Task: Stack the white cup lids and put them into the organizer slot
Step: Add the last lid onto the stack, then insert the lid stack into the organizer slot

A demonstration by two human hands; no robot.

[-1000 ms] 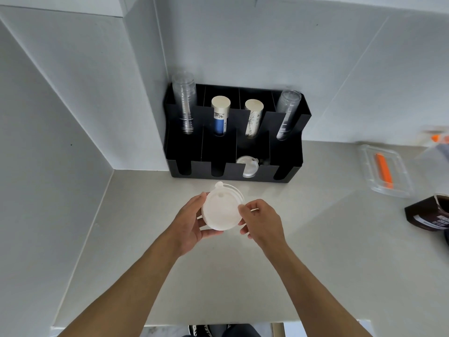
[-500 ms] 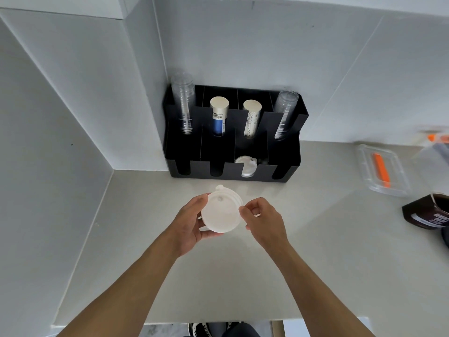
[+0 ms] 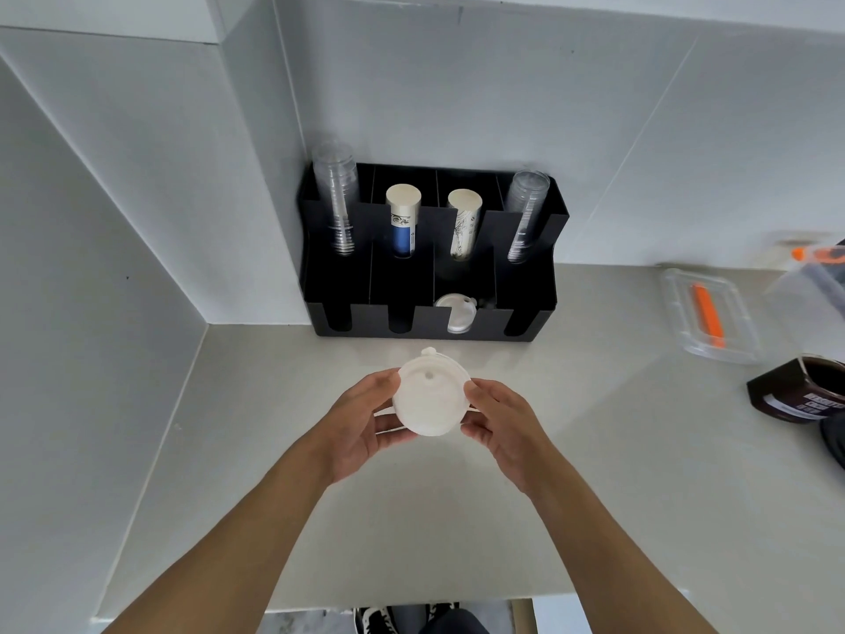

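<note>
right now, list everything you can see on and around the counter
organizer: one, black, against the back wall
clear cups: two stacks, outer back slots
paper cups: two stacks, white and printed, middle back slots
lid in slot: one or more, white, third front slot
lids: small stack, white, held above the counter
clear box: one, orange item inside, right
dark container: one, brown, far right edge
counter: one, pale grey
hands: left and right, gripping the held lids from either side
</note>
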